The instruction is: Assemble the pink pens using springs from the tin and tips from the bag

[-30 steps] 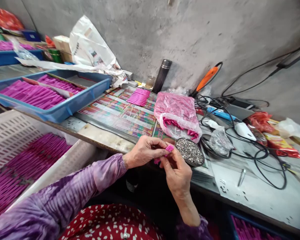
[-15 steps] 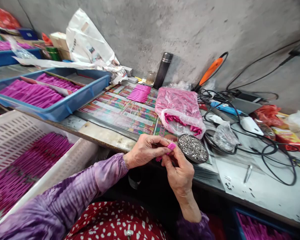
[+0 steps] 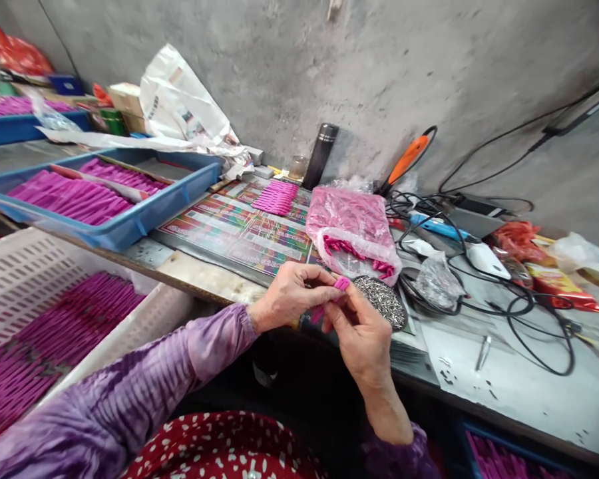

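Close to the bench's front edge, a small magenta plastic piece (image 3: 341,284) is pinched between both hands. My left hand (image 3: 295,297) grips it from the left with thumb and forefinger. From the right, my right hand (image 3: 363,332) closes its fingertips on the same piece, and they cover much of it. A round dish of small shiny metal parts (image 3: 384,303) lies just beyond my right hand. Behind the dish is an open pink plastic bag (image 3: 349,213) with magenta pieces at its mouth. A row of slim magenta pieces (image 3: 275,197) rests on the printed mat (image 3: 219,227).
A blue tray (image 3: 130,229) of magenta pieces stands left, above a white crate (image 3: 27,256) holding more. A black flask (image 3: 321,156) and an orange-handled tool (image 3: 408,159) are near the wall. Cables (image 3: 539,362) and a small metal tool (image 3: 484,353) lie right.
The view has shifted slightly, so the bench items sit a little lower and those on the right farther left. Both hands keep hold of the magenta piece, its visible end tilted slightly differently.
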The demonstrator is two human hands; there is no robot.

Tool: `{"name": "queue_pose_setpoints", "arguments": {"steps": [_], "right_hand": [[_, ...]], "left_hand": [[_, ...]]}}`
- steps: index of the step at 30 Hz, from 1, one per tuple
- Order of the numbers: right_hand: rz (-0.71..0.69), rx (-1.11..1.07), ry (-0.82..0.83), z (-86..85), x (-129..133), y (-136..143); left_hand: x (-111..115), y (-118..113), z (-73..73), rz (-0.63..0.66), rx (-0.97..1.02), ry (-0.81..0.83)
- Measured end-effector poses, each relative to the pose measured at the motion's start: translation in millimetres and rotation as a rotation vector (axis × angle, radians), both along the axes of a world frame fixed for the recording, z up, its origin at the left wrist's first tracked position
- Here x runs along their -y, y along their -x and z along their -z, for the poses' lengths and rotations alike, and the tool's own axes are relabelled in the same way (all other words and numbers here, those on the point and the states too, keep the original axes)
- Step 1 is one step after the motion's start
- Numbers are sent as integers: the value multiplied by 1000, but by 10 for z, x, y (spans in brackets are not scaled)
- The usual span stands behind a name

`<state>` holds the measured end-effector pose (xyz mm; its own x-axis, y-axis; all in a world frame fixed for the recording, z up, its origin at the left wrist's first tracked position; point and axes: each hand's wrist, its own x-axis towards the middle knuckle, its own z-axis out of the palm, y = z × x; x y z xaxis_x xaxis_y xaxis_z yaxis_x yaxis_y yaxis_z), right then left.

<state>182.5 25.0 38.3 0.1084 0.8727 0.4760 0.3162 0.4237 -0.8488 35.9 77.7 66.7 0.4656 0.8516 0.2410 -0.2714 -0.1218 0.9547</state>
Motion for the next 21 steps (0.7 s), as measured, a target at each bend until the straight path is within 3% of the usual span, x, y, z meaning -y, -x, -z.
{"name": "queue_pose_setpoints", "arguments": {"steps": [5,9,15,21], "right_hand": [[-94,-79,67,-420,-178,-22],[-104,-102,96,-528,-257,-37],[-132,-66,96,-480,-175,-130],[-263,-82,200,-371,62,-315]], "left_hand": [[-147,-27,-341,64,22,51],[-224,-58,-449,7,12,9],[-201,-36,-363,55,3,75],[-44,171,-124,407,-140,275]]}}
